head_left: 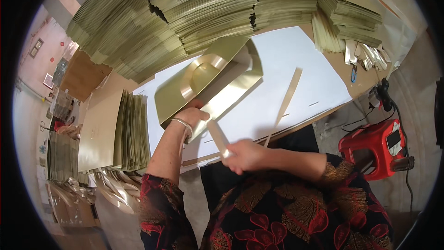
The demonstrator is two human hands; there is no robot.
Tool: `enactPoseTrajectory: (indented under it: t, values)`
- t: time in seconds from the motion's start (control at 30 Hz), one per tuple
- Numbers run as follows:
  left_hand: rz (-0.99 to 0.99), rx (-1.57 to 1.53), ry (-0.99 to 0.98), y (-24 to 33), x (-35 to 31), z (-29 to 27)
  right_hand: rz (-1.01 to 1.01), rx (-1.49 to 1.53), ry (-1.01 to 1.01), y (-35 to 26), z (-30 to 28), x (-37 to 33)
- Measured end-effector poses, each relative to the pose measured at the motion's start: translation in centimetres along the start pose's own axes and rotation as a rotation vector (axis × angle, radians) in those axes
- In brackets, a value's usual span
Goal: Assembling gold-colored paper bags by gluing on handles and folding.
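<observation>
Gold Card Blank and Ribbon Held Over the White Sheet

Where the left hand (191,116) closes on the folded gold card bag blank (208,81), its fingers go behind the lower edge and cannot be seen; only the thumb side and a thin bangle at the wrist show. Motion blur softens the blank's right flap. The right hand (245,155) is clenched around a pale gold ribbon strip (286,97), and its fingertips are hidden inside the fist. One blurred end of the ribbon strip juts up-left from the fist toward the left hand, while the longer part rises to the upper right.

The blank sits above and just beyond the left hand, tilted, over the large white sheet (300,60) that covers the worktable. It is glossy metallic gold, with a curved cut-out near its middle and sharp creases catching light.

Tall stacks of flat gold blanks (185,14) fill the table's far side, their tops cut off by the frame. More blanks stand upright at the left (132,129). A red plastic stool (377,146) stands on the floor at the right.
</observation>
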State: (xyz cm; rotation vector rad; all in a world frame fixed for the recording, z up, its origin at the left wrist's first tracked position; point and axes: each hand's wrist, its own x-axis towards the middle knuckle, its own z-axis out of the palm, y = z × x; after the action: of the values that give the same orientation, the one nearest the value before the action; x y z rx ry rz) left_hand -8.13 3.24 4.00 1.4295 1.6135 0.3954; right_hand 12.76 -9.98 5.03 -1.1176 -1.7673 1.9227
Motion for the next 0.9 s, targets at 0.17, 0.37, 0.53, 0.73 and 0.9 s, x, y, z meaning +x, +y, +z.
enactPoseTrajectory:
  t: [0.17, 0.37, 0.53, 0.73, 0.9]
  values:
    - [-0.01, 0.131, 0.087, -2.4, 1.5, -0.7, -0.337, -0.564, -0.14, -2.9, -3.4, -12.9]
    - [0.101, 0.416, 0.102, -3.8, 2.2, -0.9, -0.898, -0.538, 0.156, -7.9, -9.8, -26.9]
    - [0.004, 0.427, 0.148, -3.0, 1.6, -0.6, -1.11, 0.015, 0.45, -8.3, -9.6, -26.9]
    - [0.246, 0.585, 0.277, -0.5, 0.2, 1.4, -0.696, 0.515, 0.934, -4.0, -9.1, -17.2]
    - [0.377, 0.521, 0.16, 3.6, 0.9, 3.7, -0.216, 0.484, 0.328, -2.1, -8.8, -4.6]
